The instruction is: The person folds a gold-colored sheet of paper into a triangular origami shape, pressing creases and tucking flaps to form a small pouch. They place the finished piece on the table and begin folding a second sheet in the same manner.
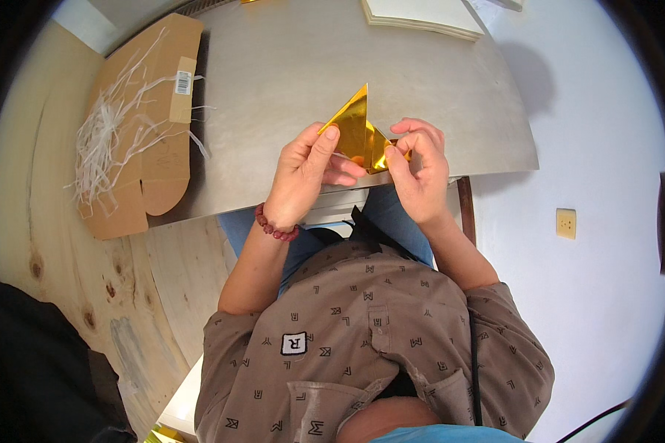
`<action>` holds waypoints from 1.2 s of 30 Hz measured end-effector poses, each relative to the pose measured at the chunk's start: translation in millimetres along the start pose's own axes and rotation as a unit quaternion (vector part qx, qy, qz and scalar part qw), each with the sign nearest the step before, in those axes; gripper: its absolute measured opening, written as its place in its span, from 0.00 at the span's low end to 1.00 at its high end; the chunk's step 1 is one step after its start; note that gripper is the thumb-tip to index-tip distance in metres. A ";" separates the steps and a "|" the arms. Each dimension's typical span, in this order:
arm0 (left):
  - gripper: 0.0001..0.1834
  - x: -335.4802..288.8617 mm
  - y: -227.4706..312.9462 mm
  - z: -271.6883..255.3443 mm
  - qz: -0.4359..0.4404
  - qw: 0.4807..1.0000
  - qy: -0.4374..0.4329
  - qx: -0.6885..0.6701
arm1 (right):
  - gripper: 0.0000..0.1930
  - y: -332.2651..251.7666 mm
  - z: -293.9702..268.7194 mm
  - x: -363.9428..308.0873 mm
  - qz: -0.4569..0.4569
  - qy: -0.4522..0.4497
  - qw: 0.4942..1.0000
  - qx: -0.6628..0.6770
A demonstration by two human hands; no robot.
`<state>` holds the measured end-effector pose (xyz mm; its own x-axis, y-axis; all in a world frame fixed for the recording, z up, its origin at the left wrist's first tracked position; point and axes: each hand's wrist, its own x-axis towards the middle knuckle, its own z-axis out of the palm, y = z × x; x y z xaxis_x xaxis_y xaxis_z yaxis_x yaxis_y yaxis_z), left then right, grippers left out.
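Note:
Between my hands, above the near edge of the grey table, is a folded sheet of shiny gold paper [353, 127]. One part of it rises to a sharp triangular point, and a smaller folded part lies toward the right. My left hand [312, 159] grips the left side, thumb on the front face and fingers behind. With thumb and forefinger, my right hand [420, 164] pinches the smaller right part. A beaded dark red bracelet [276, 226] circles my left wrist.
The metal-looking table [273, 88] spreads ahead. At its left lies an opened cardboard box [166, 166] with thin white strips [100, 144] on it. A stack of white sheets [425, 18] sits at the far right, by a white wall with a socket [566, 223].

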<state>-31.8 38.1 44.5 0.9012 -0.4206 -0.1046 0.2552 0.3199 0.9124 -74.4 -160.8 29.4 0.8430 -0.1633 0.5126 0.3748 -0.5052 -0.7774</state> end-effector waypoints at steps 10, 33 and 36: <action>0.21 -0.4 5.2 -11.2 -0.015 0.997 -0.045 0.056 | 0.04 -12.0 -17.0 6.6 0.055 -0.163 0.980 0.100; 0.35 -18.8 -5.7 -25.3 0.246 0.744 0.052 0.620 | 0.30 8.7 -24.4 -10.9 -0.140 -0.270 0.937 -0.171; 0.38 -20.6 -12.4 -29.3 0.207 0.728 0.015 0.653 | 0.35 5.4 -19.0 -8.4 -0.133 -0.307 0.925 -0.182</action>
<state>-43.2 67.7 23.7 0.8183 -0.4922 0.2969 -0.5741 -0.6745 0.4642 -86.8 -178.2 27.9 0.8413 0.4636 0.2780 0.5405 -0.7280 -0.4217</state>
